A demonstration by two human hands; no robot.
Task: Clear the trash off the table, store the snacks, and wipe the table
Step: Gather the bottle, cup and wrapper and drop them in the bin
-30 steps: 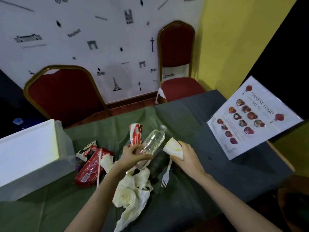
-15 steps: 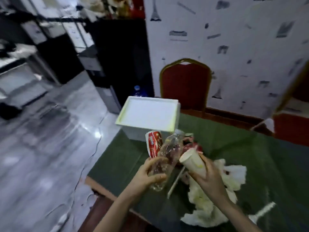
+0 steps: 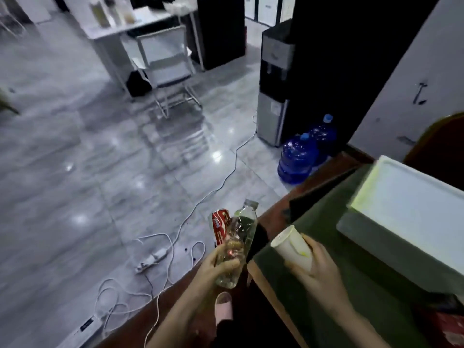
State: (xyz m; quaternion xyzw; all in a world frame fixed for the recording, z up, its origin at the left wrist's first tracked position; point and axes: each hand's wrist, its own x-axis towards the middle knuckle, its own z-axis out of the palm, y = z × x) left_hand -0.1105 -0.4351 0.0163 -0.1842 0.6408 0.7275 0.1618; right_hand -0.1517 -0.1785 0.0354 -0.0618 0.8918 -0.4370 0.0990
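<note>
My left hand (image 3: 221,266) grips a crumpled clear plastic bottle (image 3: 241,237) together with a red soda can (image 3: 220,228), both held out past the table's left edge, above the floor. My right hand (image 3: 317,268) holds a white paper cup (image 3: 291,247) on its side, just over the green tablecloth (image 3: 326,222) near the table's corner. A white foam box (image 3: 411,217) stands on the table to the right of the cup. A red snack packet (image 3: 449,330) shows at the bottom right edge.
White cables and a power strip (image 3: 152,259) lie on the grey tiled floor to the left. Two blue water jugs (image 3: 297,159) stand beside a water dispenser (image 3: 275,81). A white chair (image 3: 165,64) and desk stand farther back. A pink slipper (image 3: 223,307) shows below.
The view has swung left, away from the table and towards the floor. Both hands have carried the bottle, can and cup leftwards, to the table's left edge.
</note>
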